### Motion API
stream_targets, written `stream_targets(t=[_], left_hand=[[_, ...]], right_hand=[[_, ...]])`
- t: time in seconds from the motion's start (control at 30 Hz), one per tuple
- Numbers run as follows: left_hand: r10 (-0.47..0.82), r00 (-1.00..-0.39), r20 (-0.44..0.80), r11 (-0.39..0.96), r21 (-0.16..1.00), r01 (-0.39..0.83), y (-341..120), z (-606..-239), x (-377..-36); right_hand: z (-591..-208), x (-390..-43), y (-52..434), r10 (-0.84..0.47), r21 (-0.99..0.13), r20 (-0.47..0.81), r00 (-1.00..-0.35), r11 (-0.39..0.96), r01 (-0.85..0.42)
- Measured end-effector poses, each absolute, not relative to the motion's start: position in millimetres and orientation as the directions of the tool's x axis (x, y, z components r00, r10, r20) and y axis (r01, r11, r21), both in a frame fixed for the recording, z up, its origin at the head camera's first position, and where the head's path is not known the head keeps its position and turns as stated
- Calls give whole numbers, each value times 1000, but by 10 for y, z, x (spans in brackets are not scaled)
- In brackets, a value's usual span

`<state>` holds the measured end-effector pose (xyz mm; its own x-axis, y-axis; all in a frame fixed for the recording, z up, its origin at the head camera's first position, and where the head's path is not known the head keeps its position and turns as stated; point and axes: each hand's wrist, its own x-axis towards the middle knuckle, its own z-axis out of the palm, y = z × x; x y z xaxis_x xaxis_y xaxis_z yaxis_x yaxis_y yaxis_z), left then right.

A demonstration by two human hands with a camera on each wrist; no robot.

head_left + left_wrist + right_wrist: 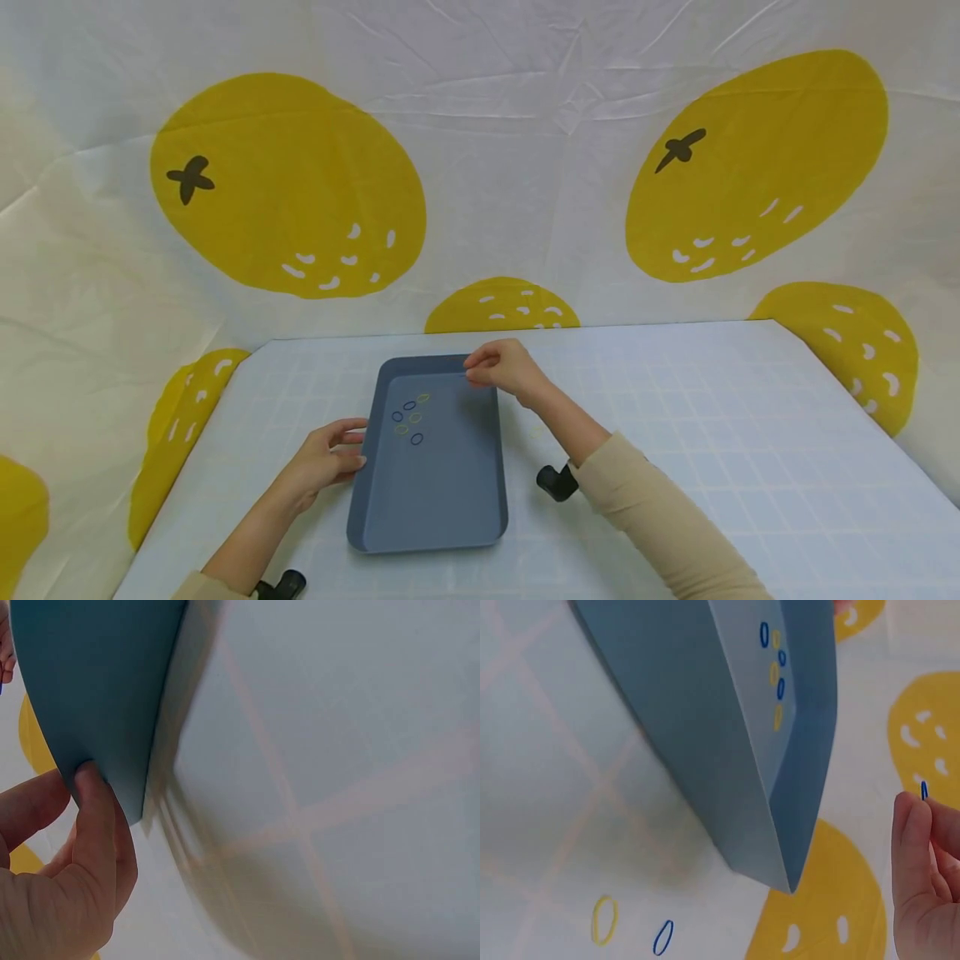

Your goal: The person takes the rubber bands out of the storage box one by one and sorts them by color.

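Left of centre, we've got the left hand gripping the rim of the tray, long axis running up-frame; rings sit in its upper left; up and right of those, the right hand has its grip pinching a blue ring.

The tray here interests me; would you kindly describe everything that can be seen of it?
The tray is blue-grey, matt and rectangular, perhaps plastic, with a flat floor, raised sloping walls and rounded corners. It lies on the table, its long sides running near to far. Six rings, three blue and three yellow, lie on its floor towards the far left. The left hand touches its left wall; the right hand, near its far right corner, appears apart from it.
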<state>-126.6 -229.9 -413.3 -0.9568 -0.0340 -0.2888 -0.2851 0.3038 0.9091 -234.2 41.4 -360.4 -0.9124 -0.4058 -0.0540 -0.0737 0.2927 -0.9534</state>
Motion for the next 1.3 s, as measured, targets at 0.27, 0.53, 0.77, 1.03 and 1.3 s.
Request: stream_targets(t=[0.27,0.53,0.77,1.03,1.3], left_hand=[[-31,-957,-287,304,910,-283,-2300,-4140,-1279],[-41,-956,-292,306,907,-290,-2316,-4154,-1258],[-55,-955,-290,311,904,-292,-2317,-4184,-1261],[-53,-953,-298,289,909,-300,-2314,-4191,-1263],[-58,-954,-294,297,907,-298,-2298,-4164,-1269]], right_hand=[[-3621,-2359,586,-396,-954,-64,-916,292,-60],[-3702,-2362,791,-377,-948,-84,-922,314,-42],[-3811,-2384,995,-346,-946,-124,-930,324,5],[-4032,-2368,1178,-258,-924,-196,-946,371,90],[-4255,-2402,1314,-161,-863,-203,-966,495,99]])
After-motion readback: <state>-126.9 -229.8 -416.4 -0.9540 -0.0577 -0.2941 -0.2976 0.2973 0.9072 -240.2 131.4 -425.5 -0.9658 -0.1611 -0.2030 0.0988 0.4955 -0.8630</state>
